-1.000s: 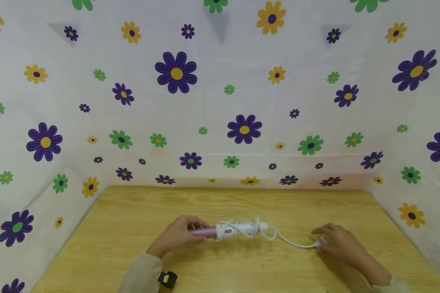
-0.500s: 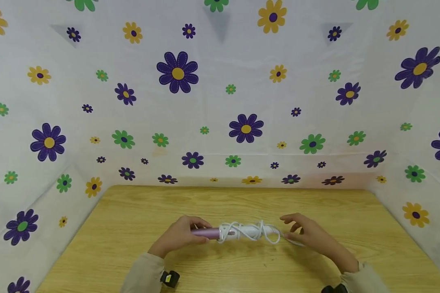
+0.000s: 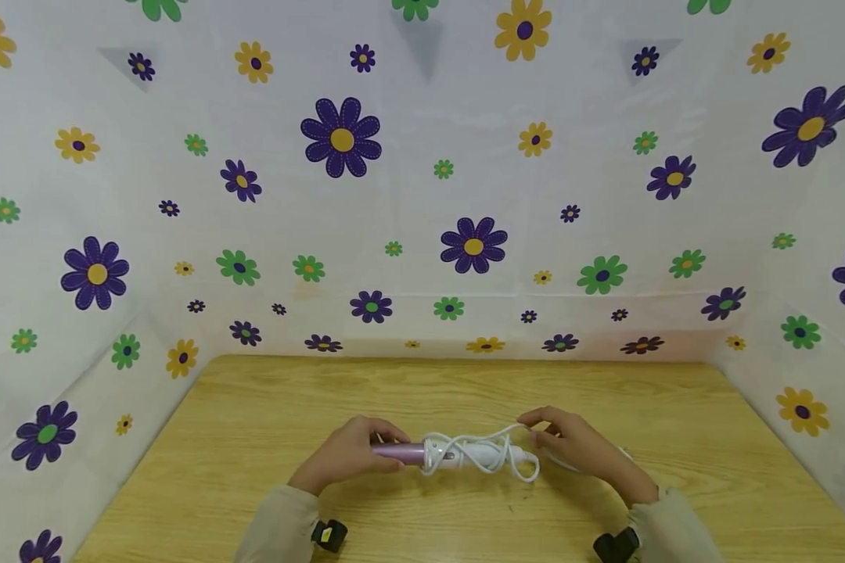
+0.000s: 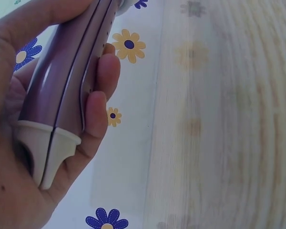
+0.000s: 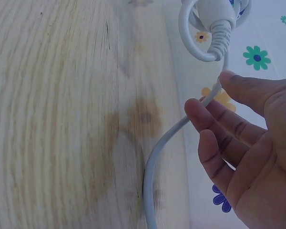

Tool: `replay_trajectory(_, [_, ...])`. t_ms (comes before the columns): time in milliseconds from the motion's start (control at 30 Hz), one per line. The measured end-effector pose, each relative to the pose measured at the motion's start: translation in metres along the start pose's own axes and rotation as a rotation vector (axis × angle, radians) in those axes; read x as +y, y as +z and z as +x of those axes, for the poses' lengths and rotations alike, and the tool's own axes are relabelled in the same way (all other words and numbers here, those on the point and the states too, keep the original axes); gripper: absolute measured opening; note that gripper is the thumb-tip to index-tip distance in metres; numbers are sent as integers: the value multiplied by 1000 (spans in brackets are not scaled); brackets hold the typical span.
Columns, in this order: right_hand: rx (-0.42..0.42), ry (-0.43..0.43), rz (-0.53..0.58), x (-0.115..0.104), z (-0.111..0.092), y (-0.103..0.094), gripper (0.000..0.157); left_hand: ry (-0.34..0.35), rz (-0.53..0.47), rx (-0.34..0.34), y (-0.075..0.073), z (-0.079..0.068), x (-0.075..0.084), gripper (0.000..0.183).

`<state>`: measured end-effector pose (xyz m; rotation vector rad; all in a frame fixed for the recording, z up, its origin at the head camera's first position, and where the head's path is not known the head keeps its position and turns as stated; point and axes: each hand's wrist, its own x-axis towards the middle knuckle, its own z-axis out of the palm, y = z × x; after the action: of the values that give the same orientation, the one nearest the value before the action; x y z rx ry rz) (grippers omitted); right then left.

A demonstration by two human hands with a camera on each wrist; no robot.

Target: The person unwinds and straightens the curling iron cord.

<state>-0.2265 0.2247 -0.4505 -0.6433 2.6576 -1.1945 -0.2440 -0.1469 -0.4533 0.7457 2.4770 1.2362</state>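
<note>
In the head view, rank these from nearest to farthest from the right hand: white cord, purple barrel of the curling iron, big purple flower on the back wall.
1. white cord: in the fingers of the right hand.
2. purple barrel: left of it, gripped by the left hand.
3. big purple flower: high on the back wall, far left.

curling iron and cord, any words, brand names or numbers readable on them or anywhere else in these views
None can be read.
Curling iron: no print shows on its purple barrel or white handle; a small dark mark on the handle is too small to tell.
Cord: plain white, no marking.
Flowered sheet: only printed flowers, no words.
Table: bare wood grain.
The left hand covers part of the barrel, so print there would be hidden.
</note>
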Motion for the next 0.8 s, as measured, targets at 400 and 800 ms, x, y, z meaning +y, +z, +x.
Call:
replay_trajectory(400, [68, 16, -87, -7, 0, -4, 19, -25, 41, 8, 1, -2, -4, 32])
replay_trajectory(800, [75, -41, -202, -24, -28, -10, 8, -21, 144, 32, 1, 0, -7, 33])
